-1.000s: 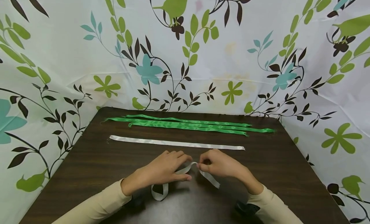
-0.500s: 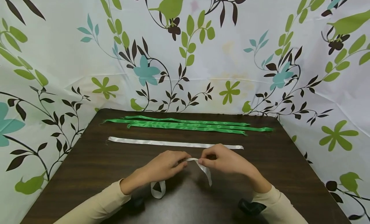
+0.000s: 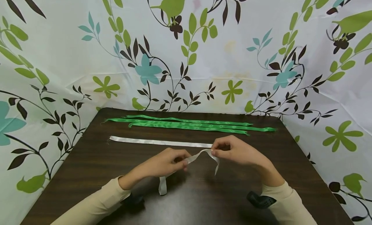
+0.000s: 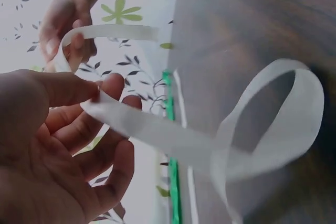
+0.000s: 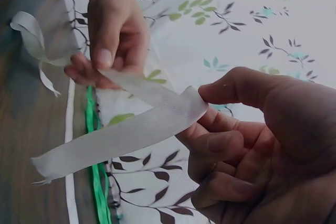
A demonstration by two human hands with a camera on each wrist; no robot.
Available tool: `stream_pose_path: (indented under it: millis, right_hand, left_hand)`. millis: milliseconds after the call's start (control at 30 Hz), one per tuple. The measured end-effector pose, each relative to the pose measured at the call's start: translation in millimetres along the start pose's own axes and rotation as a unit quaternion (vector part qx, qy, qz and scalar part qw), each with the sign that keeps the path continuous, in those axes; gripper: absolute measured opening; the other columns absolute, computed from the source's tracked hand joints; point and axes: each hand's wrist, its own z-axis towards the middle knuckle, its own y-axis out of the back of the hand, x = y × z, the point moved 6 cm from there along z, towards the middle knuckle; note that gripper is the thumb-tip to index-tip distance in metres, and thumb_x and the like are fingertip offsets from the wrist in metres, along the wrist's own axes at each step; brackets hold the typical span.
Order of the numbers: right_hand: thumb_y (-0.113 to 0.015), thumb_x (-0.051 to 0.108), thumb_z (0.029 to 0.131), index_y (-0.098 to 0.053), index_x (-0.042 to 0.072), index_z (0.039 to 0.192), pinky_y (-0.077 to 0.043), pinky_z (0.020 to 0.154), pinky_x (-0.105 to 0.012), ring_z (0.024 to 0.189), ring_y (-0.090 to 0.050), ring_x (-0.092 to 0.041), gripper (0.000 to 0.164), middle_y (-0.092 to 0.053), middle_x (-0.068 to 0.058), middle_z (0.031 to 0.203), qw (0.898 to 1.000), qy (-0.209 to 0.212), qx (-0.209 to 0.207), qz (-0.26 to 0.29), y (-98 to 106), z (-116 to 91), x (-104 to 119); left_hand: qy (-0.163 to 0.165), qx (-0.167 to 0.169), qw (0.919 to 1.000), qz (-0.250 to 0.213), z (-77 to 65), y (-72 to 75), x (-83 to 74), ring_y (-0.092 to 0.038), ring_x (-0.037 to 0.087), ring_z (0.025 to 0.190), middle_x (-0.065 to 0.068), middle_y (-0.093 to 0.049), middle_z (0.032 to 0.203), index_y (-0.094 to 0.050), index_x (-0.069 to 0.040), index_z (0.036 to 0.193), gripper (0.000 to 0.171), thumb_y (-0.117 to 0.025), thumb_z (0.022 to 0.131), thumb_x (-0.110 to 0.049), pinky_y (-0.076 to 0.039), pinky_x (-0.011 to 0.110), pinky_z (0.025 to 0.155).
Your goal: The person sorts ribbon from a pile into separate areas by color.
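Note:
A white ribbon (image 3: pixel 192 158) stretches between the two hands above the table. My left hand (image 3: pixel 163 162) pinches it between thumb and forefinger; in the left wrist view the ribbon (image 4: pixel 157 132) runs from those fingertips into a loose loop. The right hand (image 3: pixel 239 150) pinches the same strip near its other end, and a short free tail hangs from the fingers. In the right wrist view that tail (image 5: pixel 115 137) shows a frayed tip. Just behind the hands a second white ribbon (image 3: pixel 160 142) lies straight across the table, its right end hidden by the right hand.
Several green ribbons (image 3: pixel 189 125) lie side by side along the back of the dark wooden table (image 3: pixel 87 173). A patterned cloth (image 3: pixel 203 57) with leaves and birds hangs behind it. A black device (image 3: pixel 260 199) sits at the right wrist.
Both hands keep hold of the ribbon. The right hand has moved right and away from the body, so the span between the hands is longer. The loop below the left hand has narrowed.

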Motion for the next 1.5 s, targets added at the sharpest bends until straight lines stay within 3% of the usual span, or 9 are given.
stream_pose_path:
  millis: [167,333,533,833,1033,1200,1367,1500]
  right_hand:
    - [-0.067,0.024,0.101,-0.073,0.019,0.099,-0.049,0.062,-0.037,0.07,-0.057,-0.02,0.008,-0.066,-0.006,0.084,0.999,-0.012,-0.009,0.031,16,-5,-6]
    - [-0.07,0.025,0.1,-0.073,0.017,0.102,-0.052,0.069,-0.037,0.082,-0.062,-0.03,0.009,-0.069,-0.007,0.09,0.999,-0.022,-0.038,0.025,31,-11,-11]
    - [-0.073,0.025,0.098,-0.074,0.016,0.101,-0.053,0.066,-0.037,0.077,-0.063,-0.025,0.009,-0.069,-0.01,0.088,0.997,-0.028,-0.065,0.022,46,-20,-14]
    - [-0.076,0.027,0.095,-0.074,0.02,0.099,-0.048,0.06,-0.036,0.07,-0.059,-0.029,0.008,-0.067,-0.013,0.084,0.994,-0.033,-0.1,0.007,63,-36,-14]
    - [-0.076,0.025,0.095,-0.074,0.018,0.099,-0.048,0.06,-0.035,0.07,-0.059,-0.024,0.008,-0.067,-0.012,0.084,0.994,-0.028,-0.105,0.001,72,-42,-19]
    - [-0.076,0.025,0.095,-0.074,0.019,0.1,-0.047,0.059,-0.034,0.069,-0.058,-0.027,0.008,-0.067,-0.01,0.083,0.994,-0.035,-0.102,-0.012,77,-47,-21]
    - [-0.076,0.027,0.095,-0.075,0.019,0.1,-0.047,0.059,-0.036,0.068,-0.059,-0.024,0.01,-0.067,-0.006,0.08,0.995,-0.051,-0.085,-0.024,81,-50,-26]
    - [-0.076,0.026,0.095,-0.075,0.019,0.101,-0.049,0.061,-0.037,0.07,-0.061,-0.023,0.009,-0.067,-0.005,0.081,0.996,-0.046,-0.076,-0.023,84,-50,-29]
  left_hand:
    - [0.016,0.009,0.999,-0.04,-5.3,14.0,-1.8,-0.068,0.025,0.083,0.0,-0.07,0.088,-0.067,-0.024,0.111,0.01,-0.058,0.107,-0.024,-0.052,0.03,0.071]
    - [0.029,0.016,0.9986,-0.042,-9.3,27.4,-2.1,-0.061,0.024,0.077,-0.001,-0.069,0.088,-0.067,-0.026,0.11,0.011,-0.059,0.106,-0.031,-0.047,0.029,0.066]
    - [0.022,0.009,0.9989,-0.04,-15.6,47.0,-4.8,-0.065,0.02,0.084,-0.003,-0.069,0.09,-0.068,-0.018,0.113,0.016,-0.06,0.105,-0.031,-0.053,0.035,0.075]
    - [0.035,0.001,0.9994,0.01,-34.3,86.7,-11.8,-0.068,0.015,0.085,-0.004,-0.07,0.09,-0.069,-0.029,0.113,0.011,-0.062,0.104,-0.032,-0.053,0.038,0.074]
    - [0.06,-0.029,0.9956,0.066,-49.5,113.4,-15.5,-0.065,0.014,0.082,-0.005,-0.07,0.09,-0.07,-0.025,0.111,0.014,-0.06,0.105,-0.032,-0.049,0.034,0.068]
    - [0.087,-0.041,0.9907,0.096,-58.7,131.1,-13.3,-0.065,0.017,0.084,-0.004,-0.069,0.09,-0.07,-0.021,0.111,0.017,-0.059,0.106,-0.033,-0.051,0.035,0.071]
    - [0.097,-0.023,0.9871,0.125,-62.4,142.9,-5.5,-0.064,0.019,0.08,-0.006,-0.068,0.087,-0.07,-0.022,0.105,0.015,-0.059,0.106,-0.032,-0.05,0.034,0.069]
    - [0.117,0.003,0.9857,0.122,-66.9,149.8,5.6,-0.064,0.017,0.079,-0.006,-0.066,0.087,-0.07,-0.024,0.103,0.014,-0.06,0.105,-0.034,-0.051,0.033,0.068]
